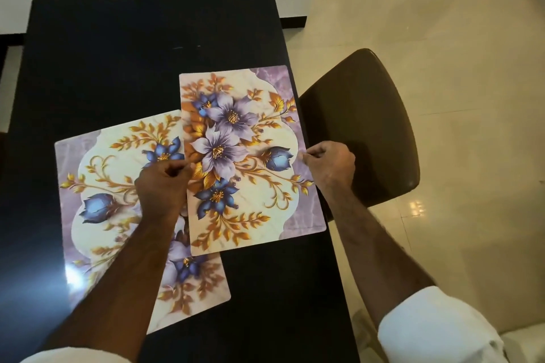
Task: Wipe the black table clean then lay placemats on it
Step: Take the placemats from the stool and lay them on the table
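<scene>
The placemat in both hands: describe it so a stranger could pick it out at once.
Start at the black table, at its right edge beside the brown chair. Of two floral placemats there, it is the upper placemat, pinched at its sides by the left hand and right hand. It overlaps the tilted lower placemat to its left.

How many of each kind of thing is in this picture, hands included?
Floral placemats: 2
Black table: 1
Brown chair: 1
Hands: 2
Total: 6
</scene>
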`<state>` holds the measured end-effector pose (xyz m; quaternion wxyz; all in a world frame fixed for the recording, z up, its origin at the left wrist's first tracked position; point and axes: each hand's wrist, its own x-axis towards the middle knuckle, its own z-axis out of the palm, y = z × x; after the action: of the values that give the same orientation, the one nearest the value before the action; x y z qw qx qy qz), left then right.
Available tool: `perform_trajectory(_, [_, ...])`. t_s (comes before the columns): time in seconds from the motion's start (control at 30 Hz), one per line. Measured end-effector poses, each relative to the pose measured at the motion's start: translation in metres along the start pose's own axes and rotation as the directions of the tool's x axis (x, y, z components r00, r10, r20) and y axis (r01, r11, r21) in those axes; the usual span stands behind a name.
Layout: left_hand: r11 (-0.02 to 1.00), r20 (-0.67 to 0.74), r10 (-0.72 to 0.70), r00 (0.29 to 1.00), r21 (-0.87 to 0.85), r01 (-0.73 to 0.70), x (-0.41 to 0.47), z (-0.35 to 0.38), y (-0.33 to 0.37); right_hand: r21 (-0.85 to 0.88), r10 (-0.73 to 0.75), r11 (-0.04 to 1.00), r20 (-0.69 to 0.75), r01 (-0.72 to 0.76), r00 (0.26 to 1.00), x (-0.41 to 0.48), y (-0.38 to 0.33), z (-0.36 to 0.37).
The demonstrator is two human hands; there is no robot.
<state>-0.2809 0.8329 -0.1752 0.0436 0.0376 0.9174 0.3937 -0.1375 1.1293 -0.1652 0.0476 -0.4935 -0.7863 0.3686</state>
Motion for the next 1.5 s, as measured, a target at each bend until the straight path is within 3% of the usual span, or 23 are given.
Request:
perform_trajectory(0.4, [1.0,-0.013,-0.015,1.0,-0.023,0.014,-0.002,0.001,0.005,0.136,0.013,0.991,-0.005,-0.012,1.0,-0.001,0.011,-0.004])
perform_trajectory(0.93, [0.998,-0.028,-0.06,0.998,0.007,0.06,-0.002,0.001,0.006,0.099,0.019,0.995,-0.002,-0.018,1.0,0.0,0.01,-0.004])
perform_trajectory(1.1, [0.988,-0.023,-0.134,0.991,-0.086,0.132,-0.002,-0.003,0.004,0.101,0.006,0.995,0.004,-0.006,1.0,-0.003,0.005,-0.005])
perform_trajectory(1.2, [0.963,-0.102,-0.178,0.979,-0.221,0.152,-0.013,-0.024,0.007,0.088,-0.016,0.996,-0.071,0.023,0.997,-0.019,-0.002,-0.013])
perform_trajectory(1.3, [0.968,-0.22,-0.182,0.958,-0.211,0.135,-0.042,-0.074,-0.016,0.078,-0.086,0.993,-0.092,0.093,0.992,-0.072,-0.018,-0.013])
perform_trajectory(1.4, [0.949,-0.261,-0.313,0.913,-0.138,0.285,-0.081,-0.122,-0.05,-0.044,-0.196,0.978,0.111,0.202,0.974,-0.16,-0.034,0.015])
perform_trajectory(1.5, [0.805,-0.212,-0.566,0.797,0.069,0.59,-0.111,-0.155,-0.079,-0.182,-0.327,0.902,0.3,0.391,0.896,-0.249,-0.043,0.06])
